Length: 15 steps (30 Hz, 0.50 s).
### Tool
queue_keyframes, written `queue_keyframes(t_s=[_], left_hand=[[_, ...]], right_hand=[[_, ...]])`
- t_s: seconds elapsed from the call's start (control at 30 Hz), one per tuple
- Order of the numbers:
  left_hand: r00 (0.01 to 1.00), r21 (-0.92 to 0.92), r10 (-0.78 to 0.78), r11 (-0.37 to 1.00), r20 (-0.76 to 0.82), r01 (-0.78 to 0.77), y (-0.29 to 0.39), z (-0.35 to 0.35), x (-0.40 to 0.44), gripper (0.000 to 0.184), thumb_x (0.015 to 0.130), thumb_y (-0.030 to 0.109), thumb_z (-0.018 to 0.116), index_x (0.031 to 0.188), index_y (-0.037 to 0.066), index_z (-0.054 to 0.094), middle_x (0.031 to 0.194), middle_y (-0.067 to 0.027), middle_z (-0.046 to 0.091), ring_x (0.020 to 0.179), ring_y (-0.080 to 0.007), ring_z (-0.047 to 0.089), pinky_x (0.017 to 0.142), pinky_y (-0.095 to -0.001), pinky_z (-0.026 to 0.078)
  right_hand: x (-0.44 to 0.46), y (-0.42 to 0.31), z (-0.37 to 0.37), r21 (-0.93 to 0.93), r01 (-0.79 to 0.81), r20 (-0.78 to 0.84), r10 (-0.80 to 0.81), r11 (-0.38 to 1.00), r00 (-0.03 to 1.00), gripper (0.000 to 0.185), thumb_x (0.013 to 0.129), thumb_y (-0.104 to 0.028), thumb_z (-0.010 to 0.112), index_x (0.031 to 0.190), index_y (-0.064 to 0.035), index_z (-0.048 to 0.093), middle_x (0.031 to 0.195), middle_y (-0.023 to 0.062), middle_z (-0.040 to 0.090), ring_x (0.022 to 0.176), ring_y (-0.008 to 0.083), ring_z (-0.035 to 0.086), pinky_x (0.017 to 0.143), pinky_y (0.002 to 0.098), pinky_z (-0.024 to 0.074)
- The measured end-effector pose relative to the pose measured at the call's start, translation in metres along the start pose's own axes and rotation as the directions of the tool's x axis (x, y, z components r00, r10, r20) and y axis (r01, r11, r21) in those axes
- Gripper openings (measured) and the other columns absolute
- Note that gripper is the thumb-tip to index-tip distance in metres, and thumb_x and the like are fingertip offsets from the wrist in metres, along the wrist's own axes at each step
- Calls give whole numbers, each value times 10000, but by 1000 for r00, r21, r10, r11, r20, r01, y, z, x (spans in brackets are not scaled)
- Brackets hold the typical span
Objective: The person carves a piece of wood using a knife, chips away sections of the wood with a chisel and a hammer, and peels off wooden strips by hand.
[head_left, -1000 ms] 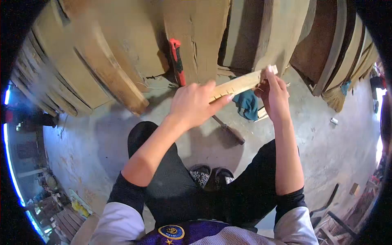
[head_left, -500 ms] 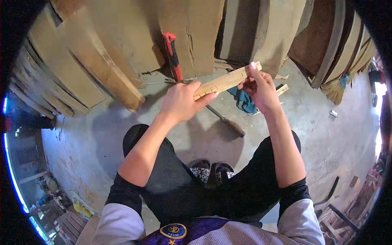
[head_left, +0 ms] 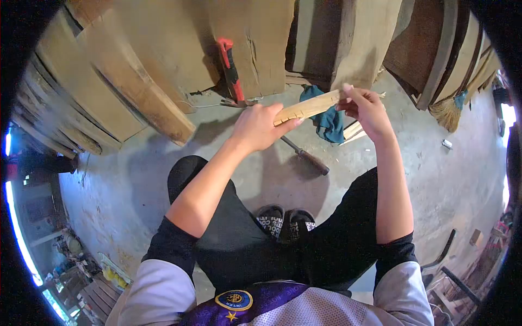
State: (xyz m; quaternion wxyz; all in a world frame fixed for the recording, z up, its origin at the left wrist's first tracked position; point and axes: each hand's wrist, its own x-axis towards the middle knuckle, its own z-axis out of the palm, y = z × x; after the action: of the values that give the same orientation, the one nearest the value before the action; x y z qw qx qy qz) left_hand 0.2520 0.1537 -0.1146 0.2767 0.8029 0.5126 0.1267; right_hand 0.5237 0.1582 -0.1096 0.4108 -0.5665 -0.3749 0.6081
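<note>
Above the grey concrete floor (head_left: 413, 179), between two bare hands, a flat strip of pale wood (head_left: 314, 105) with short dark cuts or marks along its near edge slants away toward the right. The left hand (head_left: 258, 126) has its grip closed on the marked end, thumb along the near edge; the right hand (head_left: 372, 113) appears to pinch the other end, though that contact is partly hidden. To handle it well, I would support both ends evenly, press lightly so the marked part is not strained, and watch for splinters.

Below the strip lies a long tool with a brown rounded handle (head_left: 314, 163), best given room by the feet. Near the right hand lie a crumpled teal cloth (head_left: 329, 127) and pale split sticks (head_left: 354, 132); a red-and-black-handled tool (head_left: 230, 70) leans against the tall brown boards (head_left: 261, 27).
</note>
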Motion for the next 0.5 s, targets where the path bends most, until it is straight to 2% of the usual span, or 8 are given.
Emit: queue_keyframes(t_s=[0.13, 0.23, 0.33, 0.5], left_hand=[[1000, 8, -6, 1000, 31, 6, 3, -2, 3, 574, 851, 612, 598, 823, 40, 647, 643, -201, 630, 663, -392, 655, 608, -478, 509], [1000, 22, 3, 1000, 28, -4, 4, -1, 5, 581, 848, 622, 594, 830, 43, 648, 654, -202, 634, 673, -393, 657, 612, -481, 510], [1000, 50, -16, 999, 25, 15, 4, 2, 7, 593, 831, 634, 603, 841, 43, 650, 674, -203, 644, 684, -393, 659, 619, -481, 514], [1000, 68, -4, 998, -17, 5, 7, 0, 5, 509, 807, 525, 684, 801, 23, 604, 680, -224, 622, 700, -410, 641, 627, -468, 503]], right_hand=[[5, 9, -4, 27, 18, 13, -19, 999, 1000, 355, 952, -408, 596, 895, -67, 677, 825, 25, 678, 782, 131, 670, 653, 227, 452], [6, 10, -6, -16, 22, 17, -22, 1000, 1000, 373, 970, -418, 561, 919, -65, 670, 836, 30, 678, 779, 131, 663, 641, 229, 450], [8, 15, 0, 118, 6, 27, -9, 993, 1000, 381, 990, -416, 524, 947, -62, 658, 845, 33, 676, 776, 122, 647, 623, 233, 442], [19, 28, 8, 229, 43, -17, -40, 972, 999, 477, 995, -477, 476, 915, -51, 674, 784, 43, 687, 701, 96, 622, 596, 225, 440]])
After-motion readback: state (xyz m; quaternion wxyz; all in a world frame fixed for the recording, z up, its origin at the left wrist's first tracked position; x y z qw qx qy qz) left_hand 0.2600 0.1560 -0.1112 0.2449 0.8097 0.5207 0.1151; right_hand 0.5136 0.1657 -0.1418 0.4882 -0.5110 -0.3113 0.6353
